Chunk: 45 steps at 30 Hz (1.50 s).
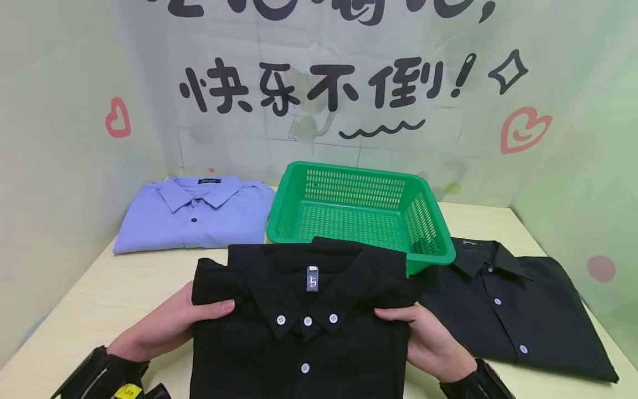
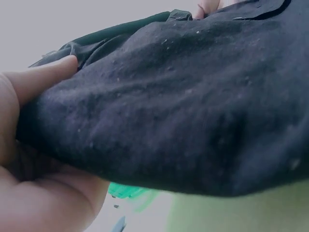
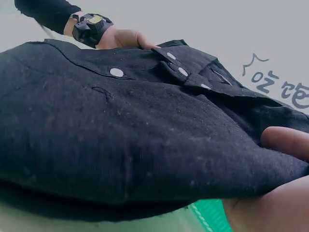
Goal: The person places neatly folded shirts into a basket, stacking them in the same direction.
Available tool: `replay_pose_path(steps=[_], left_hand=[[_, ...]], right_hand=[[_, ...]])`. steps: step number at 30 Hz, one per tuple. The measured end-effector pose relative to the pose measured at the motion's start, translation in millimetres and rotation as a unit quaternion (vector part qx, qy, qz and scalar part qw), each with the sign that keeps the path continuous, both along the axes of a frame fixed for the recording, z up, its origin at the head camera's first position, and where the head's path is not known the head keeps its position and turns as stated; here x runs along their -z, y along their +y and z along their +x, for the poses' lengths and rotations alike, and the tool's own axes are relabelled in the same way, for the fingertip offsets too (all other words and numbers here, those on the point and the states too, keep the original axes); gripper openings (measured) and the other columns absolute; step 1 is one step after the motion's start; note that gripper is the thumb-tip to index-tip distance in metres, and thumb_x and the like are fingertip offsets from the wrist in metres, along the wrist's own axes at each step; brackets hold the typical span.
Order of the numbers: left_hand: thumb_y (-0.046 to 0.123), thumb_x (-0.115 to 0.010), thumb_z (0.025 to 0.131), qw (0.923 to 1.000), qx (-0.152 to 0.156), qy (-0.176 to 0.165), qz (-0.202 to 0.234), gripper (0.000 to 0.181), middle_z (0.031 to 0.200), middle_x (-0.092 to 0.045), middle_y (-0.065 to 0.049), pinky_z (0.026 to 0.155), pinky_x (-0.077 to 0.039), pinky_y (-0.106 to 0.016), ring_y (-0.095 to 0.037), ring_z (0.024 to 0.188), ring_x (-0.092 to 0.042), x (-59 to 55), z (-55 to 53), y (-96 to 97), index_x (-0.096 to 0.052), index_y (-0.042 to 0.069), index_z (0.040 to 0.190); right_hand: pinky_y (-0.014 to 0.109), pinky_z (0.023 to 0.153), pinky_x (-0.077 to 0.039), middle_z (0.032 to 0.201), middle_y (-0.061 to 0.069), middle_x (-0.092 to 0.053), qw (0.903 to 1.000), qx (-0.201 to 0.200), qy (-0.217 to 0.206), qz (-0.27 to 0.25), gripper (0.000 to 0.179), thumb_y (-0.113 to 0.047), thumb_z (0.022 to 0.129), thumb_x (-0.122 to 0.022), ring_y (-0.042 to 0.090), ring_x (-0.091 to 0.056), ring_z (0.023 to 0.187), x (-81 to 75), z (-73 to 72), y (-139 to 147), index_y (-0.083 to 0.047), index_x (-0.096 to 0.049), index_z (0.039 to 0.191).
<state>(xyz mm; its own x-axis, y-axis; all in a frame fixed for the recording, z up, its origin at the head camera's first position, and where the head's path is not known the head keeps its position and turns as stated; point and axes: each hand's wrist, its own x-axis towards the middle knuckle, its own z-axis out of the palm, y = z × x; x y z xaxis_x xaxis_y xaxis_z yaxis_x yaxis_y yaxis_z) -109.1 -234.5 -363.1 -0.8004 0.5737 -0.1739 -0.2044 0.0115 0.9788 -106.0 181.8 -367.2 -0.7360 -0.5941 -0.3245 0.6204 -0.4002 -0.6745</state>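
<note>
In the head view a folded black shirt [image 1: 349, 354] with white buttons and a collar label is held up in front, over the table. My left hand [image 1: 171, 321] grips its left edge, thumb on the front and the other fingers behind the cloth. On the opposite edge my right hand [image 1: 431, 341] holds it the same way. The left wrist view shows the left thumb pressing on the black cloth [image 2: 159, 111]. From the right wrist, the shirt front [image 3: 120, 130] spreads wide, with the right thumb [image 3: 285, 140] on top of it.
Behind the held shirt stands a green plastic basket [image 1: 349, 219]. A folded blue shirt [image 1: 224, 221] lies to its left on the pale table [image 1: 75, 327]. At the right lies another folded black shirt [image 1: 528, 310]. A printed cloth backdrop [image 1: 399, 149] closes off the back and sides.
</note>
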Motion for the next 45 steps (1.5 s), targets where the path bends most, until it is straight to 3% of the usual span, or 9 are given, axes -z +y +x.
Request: replay_pose_path(steps=[12,20,29,34,40,45], left_hand=[[0.015,-0.057,0.101,0.9999,-0.013,0.010,0.004,0.035,0.129,-0.052,-0.023,0.097,-0.045,-0.046,-0.037,0.114,-0.056,-22.1,-11.1,21.3,-0.048,-0.001,0.131],[0.019,-0.061,0.099,0.9985,-0.052,0.019,0.001,0.037,0.128,-0.052,-0.023,0.096,-0.045,-0.047,-0.037,0.113,-0.056,-32.0,-18.0,35.9,-0.050,0.000,0.129],[0.026,-0.067,0.096,0.9944,-0.104,0.006,0.012,0.046,0.131,-0.054,-0.016,0.098,-0.044,-0.045,-0.031,0.117,-0.055,-41.6,-26.0,60.7,-0.050,0.004,0.132],[0.028,-0.070,0.094,0.9937,-0.107,0.012,0.031,0.046,0.129,-0.058,-0.015,0.097,-0.045,-0.044,-0.030,0.117,-0.057,-48.9,-33.3,78.6,-0.054,0.004,0.130],[0.029,-0.071,0.093,0.9911,-0.116,0.053,0.039,0.043,0.125,-0.061,-0.013,0.096,-0.046,-0.044,-0.030,0.113,-0.059,-68.8,-46.7,99.2,-0.058,0.006,0.127],[0.028,-0.072,0.093,0.9847,-0.143,0.089,0.044,0.041,0.120,-0.064,-0.013,0.094,-0.047,-0.044,-0.030,0.108,-0.062,-89.7,-62.1,113.4,-0.058,0.006,0.124]], right_hand=[[0.043,0.101,-0.044,0.122,0.013,-0.061,0.9991,0.029,0.030,0.006,0.022,0.003,0.100,-0.046,0.027,-0.060,0.112,-11.3,-6.4,13.3,-0.003,-0.052,0.120],[0.043,0.101,-0.044,0.126,0.014,-0.058,0.9969,0.059,0.044,0.025,0.028,0.003,0.099,-0.049,0.028,-0.060,0.113,-30.6,-15.4,21.8,-0.002,-0.045,0.127],[0.042,0.097,-0.047,0.120,0.013,-0.062,0.9952,0.056,0.071,0.037,0.022,0.002,0.102,-0.046,0.028,-0.063,0.109,-55.9,-27.6,40.9,-0.005,-0.057,0.119],[0.042,0.096,-0.048,0.118,0.011,-0.063,0.9939,0.064,0.076,0.048,0.021,0.002,0.102,-0.045,0.028,-0.063,0.108,-70.9,-34.2,58.0,-0.007,-0.059,0.116],[0.041,0.097,-0.047,0.118,0.011,-0.063,0.9934,0.071,0.078,0.046,0.021,0.000,0.103,-0.045,0.027,-0.063,0.108,-87.7,-44.1,77.1,-0.003,-0.064,0.114],[0.042,0.101,-0.044,0.123,0.014,-0.060,0.9934,0.068,0.091,-0.012,0.023,-0.003,0.106,-0.040,0.028,-0.060,0.113,-102.4,-56.6,89.1,0.001,-0.059,0.119]])
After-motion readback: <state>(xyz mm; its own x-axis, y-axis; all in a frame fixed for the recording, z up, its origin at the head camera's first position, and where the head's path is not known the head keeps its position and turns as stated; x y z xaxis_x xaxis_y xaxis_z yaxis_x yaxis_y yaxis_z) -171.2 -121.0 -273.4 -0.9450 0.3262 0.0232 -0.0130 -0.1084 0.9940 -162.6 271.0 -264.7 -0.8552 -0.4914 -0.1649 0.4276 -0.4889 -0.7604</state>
